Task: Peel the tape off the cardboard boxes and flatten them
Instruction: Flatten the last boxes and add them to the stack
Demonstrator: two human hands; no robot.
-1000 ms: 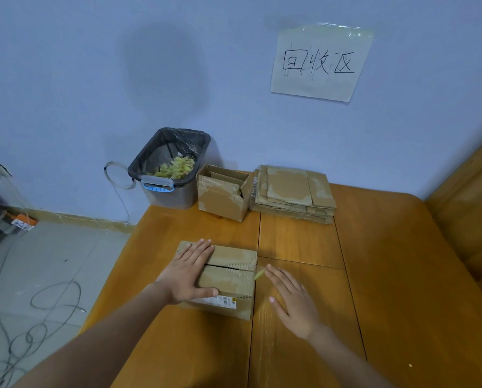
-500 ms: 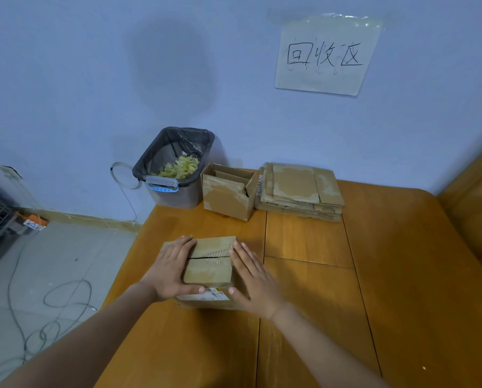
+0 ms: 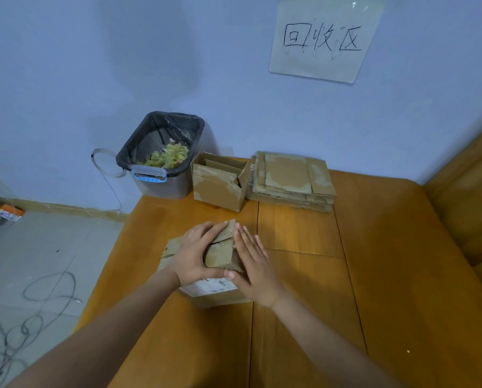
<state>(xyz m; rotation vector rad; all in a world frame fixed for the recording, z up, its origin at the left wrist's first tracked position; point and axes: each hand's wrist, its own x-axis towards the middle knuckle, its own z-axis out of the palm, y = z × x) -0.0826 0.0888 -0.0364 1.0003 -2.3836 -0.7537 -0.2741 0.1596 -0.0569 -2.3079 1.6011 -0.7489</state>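
A small brown cardboard box (image 3: 219, 254) with a white label on its near side lies on the wooden table (image 3: 304, 275). My left hand (image 3: 196, 254) lies flat on the box's left part, fingers straight, thumb along the near edge. My right hand (image 3: 252, 264) presses with straight fingers against its right side. The box looks squeezed between them, its top flaps buckling upward. A second open cardboard box (image 3: 219, 182) stands at the table's far edge. A stack of flattened cardboard (image 3: 291, 180) lies to its right.
A grey bin (image 3: 161, 155) with a black liner holds yellowish tape scraps, at the table's far left corner against the wall. A paper sign (image 3: 322, 40) hangs on the wall. Cables (image 3: 32, 312) lie on the floor at left. A wooden bench (image 3: 469, 208) stands at right.
My right hand moved left from the table onto the box's right side. Both hands have pushed together, and the box has narrowed and buckled between them.
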